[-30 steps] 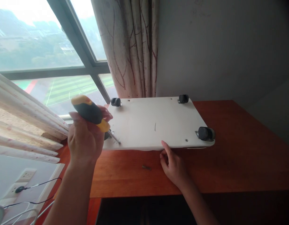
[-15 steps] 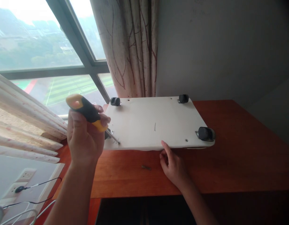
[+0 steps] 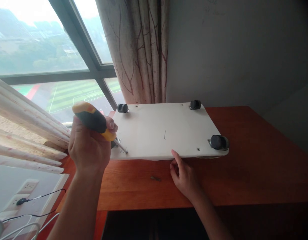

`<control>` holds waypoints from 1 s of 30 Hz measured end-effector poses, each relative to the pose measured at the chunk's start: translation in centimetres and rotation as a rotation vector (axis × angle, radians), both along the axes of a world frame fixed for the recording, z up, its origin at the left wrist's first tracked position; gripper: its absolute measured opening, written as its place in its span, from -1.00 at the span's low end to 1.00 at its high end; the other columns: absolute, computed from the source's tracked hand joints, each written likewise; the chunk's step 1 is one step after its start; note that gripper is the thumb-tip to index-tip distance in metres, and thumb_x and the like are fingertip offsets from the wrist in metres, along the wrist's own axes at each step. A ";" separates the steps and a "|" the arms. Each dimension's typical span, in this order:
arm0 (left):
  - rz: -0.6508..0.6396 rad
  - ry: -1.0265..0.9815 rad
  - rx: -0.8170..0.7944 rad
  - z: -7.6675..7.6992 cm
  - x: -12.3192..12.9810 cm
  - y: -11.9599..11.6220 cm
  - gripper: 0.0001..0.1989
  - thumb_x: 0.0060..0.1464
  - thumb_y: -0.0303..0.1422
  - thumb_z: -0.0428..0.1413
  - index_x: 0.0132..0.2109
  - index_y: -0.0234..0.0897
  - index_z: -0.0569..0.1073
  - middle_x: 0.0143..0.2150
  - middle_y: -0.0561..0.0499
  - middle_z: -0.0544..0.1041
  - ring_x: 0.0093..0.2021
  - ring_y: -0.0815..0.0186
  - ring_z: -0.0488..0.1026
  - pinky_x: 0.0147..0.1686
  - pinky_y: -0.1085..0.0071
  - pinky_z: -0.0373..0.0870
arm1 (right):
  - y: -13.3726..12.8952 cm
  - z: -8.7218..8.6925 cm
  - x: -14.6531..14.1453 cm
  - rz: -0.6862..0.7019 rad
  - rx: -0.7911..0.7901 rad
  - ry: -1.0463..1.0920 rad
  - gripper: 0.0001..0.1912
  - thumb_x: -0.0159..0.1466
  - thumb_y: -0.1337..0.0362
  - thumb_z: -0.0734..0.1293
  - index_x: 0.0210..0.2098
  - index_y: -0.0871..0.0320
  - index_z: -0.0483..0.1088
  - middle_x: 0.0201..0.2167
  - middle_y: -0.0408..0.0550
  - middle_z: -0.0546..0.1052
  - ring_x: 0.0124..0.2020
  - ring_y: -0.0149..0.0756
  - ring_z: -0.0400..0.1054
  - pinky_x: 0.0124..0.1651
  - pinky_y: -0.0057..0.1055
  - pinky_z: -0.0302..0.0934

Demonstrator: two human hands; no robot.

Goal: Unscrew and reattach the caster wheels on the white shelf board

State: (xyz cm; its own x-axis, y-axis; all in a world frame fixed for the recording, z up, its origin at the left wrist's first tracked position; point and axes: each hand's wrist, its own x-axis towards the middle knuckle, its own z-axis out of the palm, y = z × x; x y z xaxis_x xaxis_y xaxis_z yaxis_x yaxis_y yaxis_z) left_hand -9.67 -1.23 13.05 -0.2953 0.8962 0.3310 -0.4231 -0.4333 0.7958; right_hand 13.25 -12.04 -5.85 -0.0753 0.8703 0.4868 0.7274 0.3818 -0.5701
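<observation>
My left hand (image 3: 90, 146) is closed around the yellow-and-black handle of a screwdriver (image 3: 92, 120). The tool slants down to the right, and its tip meets a small screw (image 3: 126, 152) at the front left of a white board (image 3: 149, 130). Part of a caster (image 3: 114, 144) shows behind the screwdriver's shaft. At the board's front edge is my right hand (image 3: 184, 175), index finger laid on top and the other fingers curled against the edge. Three more black casters stand at the board's corners: back left (image 3: 123, 108), back right (image 3: 195, 105) and front right (image 3: 217, 142).
The board lies on a reddish wooden table (image 3: 256, 160). A small metal piece (image 3: 155, 178) sits on the wood in front of it. Curtains (image 3: 144, 50) and a window (image 3: 44, 43) are behind and left. Wall sockets (image 3: 20, 198) with cables are at lower left.
The left hand has turned on the screwdriver handle, with its wrist rolled and fingers shifted. The screwdriver tip stays at the same spot. My right hand has hardly moved.
</observation>
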 end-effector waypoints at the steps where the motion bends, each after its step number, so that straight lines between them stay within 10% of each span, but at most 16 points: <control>1: -0.009 0.003 0.001 0.0 0.0 0.0 -0.74 0.39 -0.33 -0.15 -0.15 -0.30 0.40 -0.49 -0.03 0.41 -0.51 0.27 0.36 -0.44 0.36 0.34 | 0.0 0.0 0.0 0.000 -0.001 -0.002 -0.38 0.43 0.37 0.17 0.44 0.08 -0.05 -0.26 -0.05 0.57 -0.38 -0.33 0.47 -0.29 -0.39 0.39; 15: -0.079 0.098 0.129 -0.6 -1.1 0.2 -0.62 0.17 0.01 0.18 -0.18 -0.24 0.48 -0.45 0.00 0.45 -0.49 0.32 0.34 -0.42 0.41 0.37 | 0.0 -0.2 0.0 -0.006 -0.014 0.009 -0.39 0.42 0.36 0.17 0.42 0.10 -0.02 -0.30 -0.07 0.57 -0.43 -0.35 0.45 -0.30 -0.41 0.39; 20: -0.083 0.128 0.226 -1.5 -1.3 0.2 -0.67 0.04 -0.23 0.36 -0.07 -0.17 0.51 -0.23 0.00 0.52 -0.43 0.37 0.38 -0.36 0.40 0.40 | 0.1 0.0 0.0 -0.001 -0.006 0.017 -0.39 0.42 0.36 0.17 0.42 0.10 -0.02 -0.27 -0.05 0.57 -0.39 -0.34 0.47 -0.28 -0.40 0.39; 30: -0.098 -0.029 0.025 -0.5 -1.1 -0.2 -0.66 0.33 -0.11 0.00 -0.14 -0.28 0.50 -0.49 -0.02 0.44 -0.50 0.31 0.34 -0.44 0.40 0.38 | 0.0 0.3 0.0 0.000 -0.013 0.015 -0.38 0.42 0.37 0.16 0.43 0.10 -0.03 -0.27 -0.06 0.57 -0.40 -0.34 0.48 -0.30 -0.41 0.40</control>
